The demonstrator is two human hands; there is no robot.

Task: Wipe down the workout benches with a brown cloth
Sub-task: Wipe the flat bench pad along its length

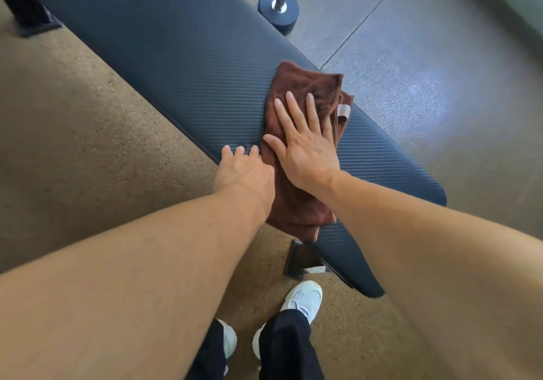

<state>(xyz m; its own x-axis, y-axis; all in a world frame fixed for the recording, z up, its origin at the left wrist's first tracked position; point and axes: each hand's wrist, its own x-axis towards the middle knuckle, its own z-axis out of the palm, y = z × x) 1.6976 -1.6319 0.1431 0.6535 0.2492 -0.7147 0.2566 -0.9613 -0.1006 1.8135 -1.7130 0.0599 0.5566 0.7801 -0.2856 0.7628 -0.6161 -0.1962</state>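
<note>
Your surroundings: speckled tan rubber floor; grey seamed floor tiles, light-washed; black metal-handled dumbbell standing upright.

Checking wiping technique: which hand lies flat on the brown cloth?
The right hand, fingers spread flat on the brown cloth; the left hand rests beside it at the bench edge.

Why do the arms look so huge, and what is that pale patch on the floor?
Head view: wide-angle lens stretches the forearms near the frame edges; the pale patch is soft light glare on the grey floor; the right hand and brown cloth stay fairly sharp.
</note>
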